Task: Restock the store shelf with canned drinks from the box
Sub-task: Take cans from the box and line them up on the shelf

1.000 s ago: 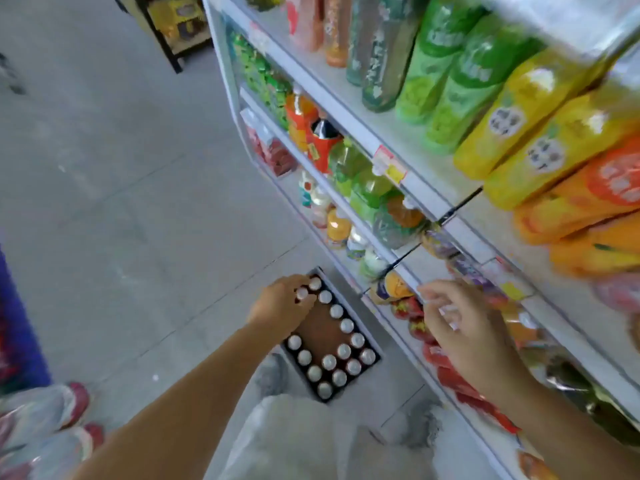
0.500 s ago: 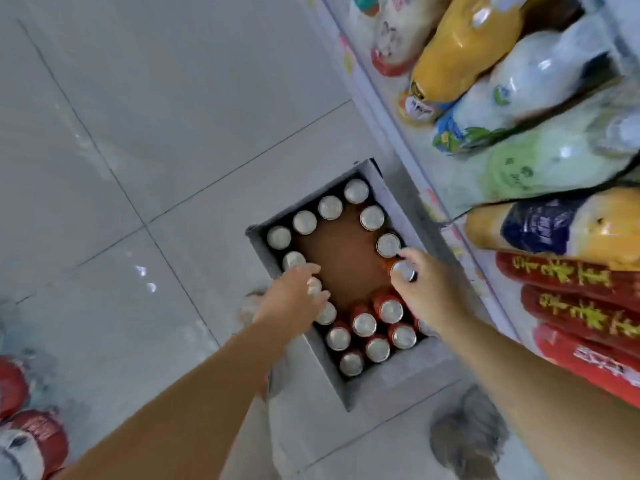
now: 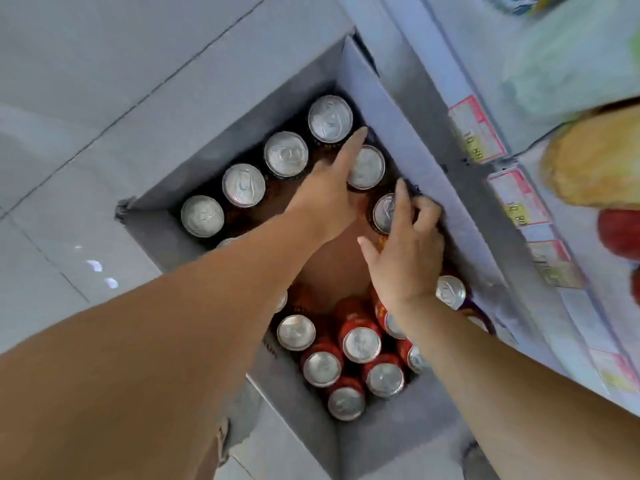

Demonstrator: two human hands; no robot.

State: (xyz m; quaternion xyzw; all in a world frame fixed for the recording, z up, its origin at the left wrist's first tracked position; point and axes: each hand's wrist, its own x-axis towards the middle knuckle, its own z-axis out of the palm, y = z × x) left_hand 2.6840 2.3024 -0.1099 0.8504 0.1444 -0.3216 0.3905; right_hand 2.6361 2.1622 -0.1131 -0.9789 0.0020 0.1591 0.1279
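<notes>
A grey cardboard box (image 3: 398, 109) stands on the floor beside the shelf. Red drink cans with silver tops line its walls, and the brown bottom shows in the middle. My left hand (image 3: 329, 192) reaches into the far right corner with straight fingers. Its index finger lies along the left side of a can (image 3: 369, 168), and the tip sits just below the corner can (image 3: 329, 117). My right hand (image 3: 405, 258) curls its fingers round the top of a can (image 3: 384, 213) against the right wall. A cluster of cans (image 3: 360, 344) fills the near corner under my right forearm.
The store shelf's lower edge with pink and yellow price tags (image 3: 476, 129) runs along the right. An orange bottle (image 3: 595, 161) and a red bottle (image 3: 620, 233) lie on it. Pale tiled floor (image 3: 86, 133) spreads to the left.
The view dropped from the shelf and closed in on the box. My right hand came off the shelf onto a can at the right wall. My left hand crossed to the far right corner.
</notes>
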